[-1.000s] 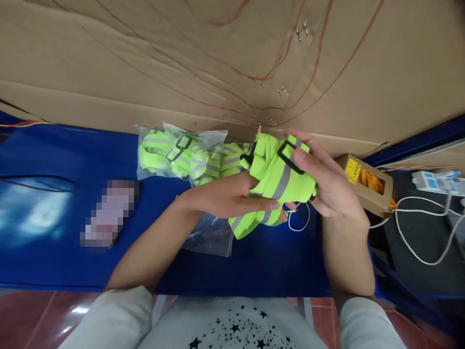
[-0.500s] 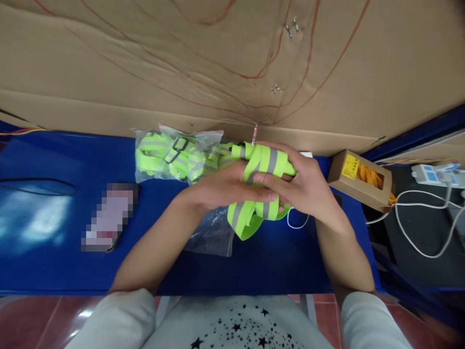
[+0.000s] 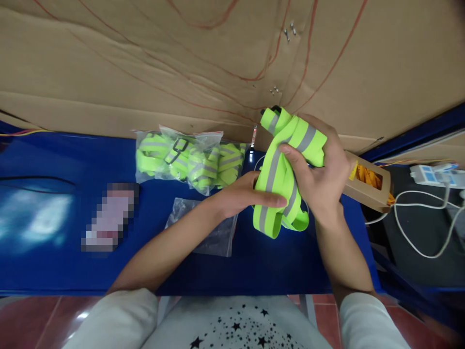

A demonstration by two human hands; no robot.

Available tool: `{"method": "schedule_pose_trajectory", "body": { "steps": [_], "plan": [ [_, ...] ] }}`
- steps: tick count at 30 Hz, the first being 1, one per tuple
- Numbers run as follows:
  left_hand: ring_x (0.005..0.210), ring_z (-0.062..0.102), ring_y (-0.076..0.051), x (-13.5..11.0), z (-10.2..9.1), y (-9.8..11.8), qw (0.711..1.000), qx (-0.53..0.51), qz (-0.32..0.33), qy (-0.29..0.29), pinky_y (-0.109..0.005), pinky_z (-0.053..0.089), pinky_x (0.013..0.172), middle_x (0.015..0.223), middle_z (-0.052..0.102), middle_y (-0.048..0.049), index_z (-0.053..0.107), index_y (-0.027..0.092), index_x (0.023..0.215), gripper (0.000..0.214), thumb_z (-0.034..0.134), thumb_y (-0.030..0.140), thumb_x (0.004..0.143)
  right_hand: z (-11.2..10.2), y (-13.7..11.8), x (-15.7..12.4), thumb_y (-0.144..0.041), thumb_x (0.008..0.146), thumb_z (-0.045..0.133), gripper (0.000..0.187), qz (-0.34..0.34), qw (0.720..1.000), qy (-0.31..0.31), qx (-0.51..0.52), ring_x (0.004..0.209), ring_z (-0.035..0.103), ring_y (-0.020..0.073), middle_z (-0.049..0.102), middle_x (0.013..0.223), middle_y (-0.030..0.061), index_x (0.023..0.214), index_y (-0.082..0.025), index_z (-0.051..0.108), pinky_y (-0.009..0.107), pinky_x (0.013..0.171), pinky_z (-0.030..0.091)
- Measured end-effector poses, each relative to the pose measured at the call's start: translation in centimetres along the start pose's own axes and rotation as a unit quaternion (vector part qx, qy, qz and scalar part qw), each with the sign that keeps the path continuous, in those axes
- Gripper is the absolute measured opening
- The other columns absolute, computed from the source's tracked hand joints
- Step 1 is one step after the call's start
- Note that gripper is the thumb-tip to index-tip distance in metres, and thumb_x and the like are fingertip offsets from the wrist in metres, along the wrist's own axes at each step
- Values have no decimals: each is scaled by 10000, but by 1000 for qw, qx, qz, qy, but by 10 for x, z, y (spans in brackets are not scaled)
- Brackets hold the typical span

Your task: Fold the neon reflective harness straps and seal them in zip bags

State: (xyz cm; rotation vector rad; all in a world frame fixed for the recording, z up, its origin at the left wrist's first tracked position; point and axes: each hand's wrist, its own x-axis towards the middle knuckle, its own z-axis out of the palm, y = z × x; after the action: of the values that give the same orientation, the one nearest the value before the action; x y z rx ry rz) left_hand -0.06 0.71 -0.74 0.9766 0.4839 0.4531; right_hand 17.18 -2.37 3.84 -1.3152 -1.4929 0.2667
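Both hands hold a folded neon-green reflective strap with grey stripes, raised over the right half of the blue table. My right hand wraps round the upper folds, its thumb pressed on the front. My left hand pinches the lower folds, thumb in front and the other fingers hidden behind the strap. A black buckle part shows at the strap's top end. Below and left of the strap lies a clear plastic bag, flat on the table. Behind it sit clear bags of similar green straps, with a black buckle visible.
A pixelated phone-like object lies on the blue table at left. A pen stands near the cardboard wall. At right are a cardboard box with orange contents, white cables and a power strip.
Both hands have moved right with the strap, and its top end has risen. More of the bagged straps and the flat plastic bag now shows.
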Motion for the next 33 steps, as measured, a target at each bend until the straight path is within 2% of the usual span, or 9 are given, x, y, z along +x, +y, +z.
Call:
{"method": "schedule_pose_trajectory", "body": {
  "steps": [4, 9, 13, 16, 19, 22, 29, 31, 33],
  "plan": [
    [786, 724, -156, 2, -3, 1, 988, 9, 110, 108, -241, 587, 709, 904, 780, -35, 755, 162, 962, 456, 920, 511, 719, -7, 4, 6, -451, 906, 780, 415, -1, 1000, 9, -9, 1292, 663, 301, 719, 1323, 69, 1276, -289, 685, 452, 1114, 558],
    [492, 540, -58, 0, -18, 16, 996, 33, 65, 45, -174, 435, 438, 662, 623, 49, 607, 165, 810, 405, 918, 418, 752, -11, 7, 12, -479, 888, 790, 356, 11, 997, 66, 34, 1228, 696, 295, 763, 1205, 50, 1172, -278, 715, 444, 1037, 593],
    [423, 474, -45, 4, -31, 14, 997, 19, 64, -23, -171, 354, 380, 646, 574, 69, 521, 199, 835, 500, 927, 470, 726, -13, 9, 13, -511, 880, 792, 334, 52, 986, 55, 150, 1125, 737, 272, 780, 1121, 30, 1098, -266, 729, 447, 988, 620],
    [466, 523, -65, 4, -31, 17, 992, 82, 87, -37, -191, 402, 436, 694, 583, 59, 527, 208, 877, 437, 876, 458, 796, -14, 12, 14, -534, 908, 752, 326, 122, 961, 9, 250, 1166, 727, 263, 765, 1207, 47, 1091, -265, 724, 418, 965, 634],
    [619, 573, -84, -2, -29, 32, 971, 183, 153, -7, -195, 461, 570, 755, 593, 42, 550, 193, 839, 371, 861, 394, 819, -12, 14, 14, -558, 926, 717, 355, 155, 952, -16, 263, 1198, 718, 264, 761, 1225, 60, 1130, -268, 705, 414, 964, 639],
    [742, 574, -107, -12, -27, 49, 949, 244, 198, -17, -213, 474, 668, 806, 594, 16, 584, 170, 772, 353, 832, 413, 839, -10, 14, 12, -559, 921, 722, 403, 134, 960, 3, 248, 1143, 742, 266, 753, 1242, 51, 1202, -273, 696, 433, 944, 648],
    [541, 516, -100, -18, -24, 51, 910, 373, 183, -2, -215, 382, 515, 609, 592, 25, 636, 178, 748, 371, 666, 468, 978, -15, 17, 13, -490, 873, 808, 324, 80, 973, 59, 208, 1137, 728, 287, 780, 1171, 73, 1114, -276, 776, 414, 985, 603],
    [667, 614, -128, -16, -27, 50, 889, 412, 201, 0, -215, 478, 604, 741, 683, -19, 693, 167, 797, 347, 652, 455, 985, -16, 16, 13, -447, 883, 807, 281, 57, 979, 69, 181, 1092, 735, 278, 784, 1131, 63, 1114, -288, 785, 406, 965, 600],
    [1019, 703, -197, -18, -33, 53, 884, 406, 231, 11, -258, 572, 855, 1122, 753, -92, 746, 171, 1068, 278, 642, 419, 994, -19, 11, 11, -385, 891, 808, 242, 19, 987, 58, 152, 1028, 746, 246, 788, 1086, 35, 1118, -304, 793, 378, 940, 604]
  ]
}}
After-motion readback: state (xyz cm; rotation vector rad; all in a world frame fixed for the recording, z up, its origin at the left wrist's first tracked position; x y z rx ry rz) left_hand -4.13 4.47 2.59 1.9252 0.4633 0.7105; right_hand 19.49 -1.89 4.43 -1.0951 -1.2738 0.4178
